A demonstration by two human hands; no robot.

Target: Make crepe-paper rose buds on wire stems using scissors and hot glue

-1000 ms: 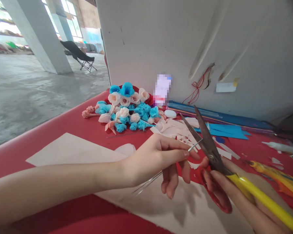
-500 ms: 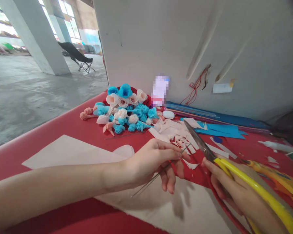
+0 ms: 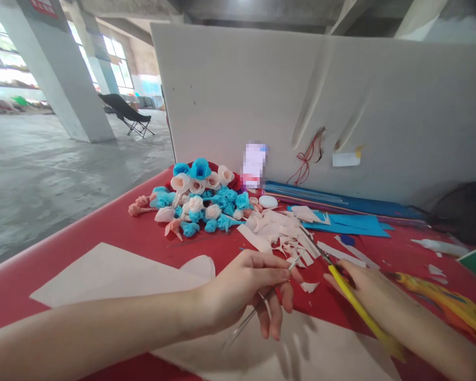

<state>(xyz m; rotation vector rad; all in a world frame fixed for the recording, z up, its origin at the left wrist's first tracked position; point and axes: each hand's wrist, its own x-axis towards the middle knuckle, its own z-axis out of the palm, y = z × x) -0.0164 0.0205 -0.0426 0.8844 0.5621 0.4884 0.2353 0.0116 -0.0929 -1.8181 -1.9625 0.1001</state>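
Left fingers (image 3: 282,276) pinched on thin wires (image 3: 249,318); right fingers (image 3: 346,269) curled round scissors (image 3: 349,295), blades pointing toward paper scraps (image 3: 281,225) ahead. Best: firm pinch, blades clear of left fingers.

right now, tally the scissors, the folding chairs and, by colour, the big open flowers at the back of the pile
scissors: 1 pair
folding chair: 1
big blue flowers: 2
big cream flowers: 4
total: 8

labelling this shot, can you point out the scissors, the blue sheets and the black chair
Scissors (image 3: 348,294): head view, on the yellow handle.
Blue sheets (image 3: 351,224): head view, on their flat middle.
Black chair (image 3: 127,112): head view, on the seat.
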